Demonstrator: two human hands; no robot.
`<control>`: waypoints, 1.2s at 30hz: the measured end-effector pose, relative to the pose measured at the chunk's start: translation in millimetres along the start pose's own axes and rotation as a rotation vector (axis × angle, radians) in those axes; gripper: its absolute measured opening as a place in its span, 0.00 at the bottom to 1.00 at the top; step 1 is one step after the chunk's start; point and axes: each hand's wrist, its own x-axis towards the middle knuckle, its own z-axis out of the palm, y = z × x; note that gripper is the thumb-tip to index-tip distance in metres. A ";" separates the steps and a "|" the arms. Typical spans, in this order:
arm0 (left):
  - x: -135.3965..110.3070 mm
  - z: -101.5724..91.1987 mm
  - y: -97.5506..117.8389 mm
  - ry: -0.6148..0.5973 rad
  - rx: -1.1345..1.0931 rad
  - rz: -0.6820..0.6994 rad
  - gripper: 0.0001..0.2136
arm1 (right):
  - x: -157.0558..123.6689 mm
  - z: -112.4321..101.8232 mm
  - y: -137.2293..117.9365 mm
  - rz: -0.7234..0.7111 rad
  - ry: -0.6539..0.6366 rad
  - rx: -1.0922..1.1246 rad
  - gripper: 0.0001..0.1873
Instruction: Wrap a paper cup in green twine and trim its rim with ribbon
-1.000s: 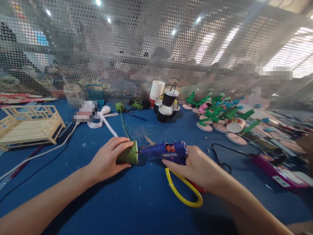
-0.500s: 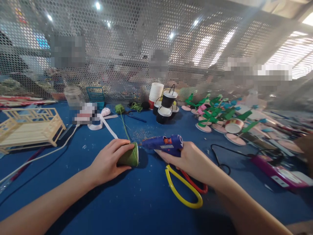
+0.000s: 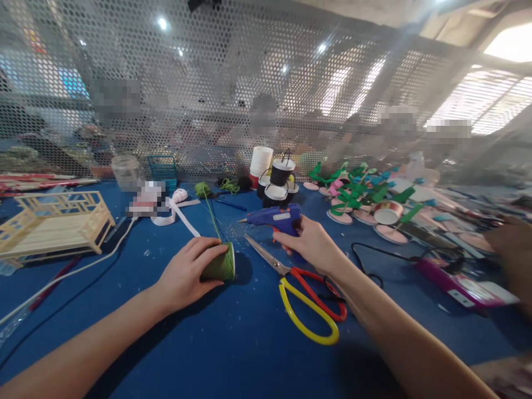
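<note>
Green cup lies sideways — clasped within the left hand.

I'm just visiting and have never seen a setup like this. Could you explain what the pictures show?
No robot here: those are a person's two bare hands, seen by one camera worn on the head, looking forward and down. The left hand holds a green cup-shaped piece; a green strand runs from it toward a yarn ball. The right hand holds a blue glue gun. Scissors with red and yellow handles lie on the blue table. Farther back are white ribbon, black pails and stacked paper cups, with a wooden frame at the left.
</note>
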 end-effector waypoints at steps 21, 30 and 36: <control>-2.0 -5.6 6.6 0.116 0.110 0.136 0.23 | 24.6 59.8 -36.8 -0.156 -0.560 0.020 0.22; -5.1 -2.2 6.5 0.077 -0.129 -0.064 0.30 | 24.7 54.1 -27.1 -0.130 -0.239 0.268 0.10; -4.3 -3.1 10.8 0.030 -0.214 -0.114 0.26 | 23.6 45.8 -30.4 -0.187 -0.195 0.256 0.12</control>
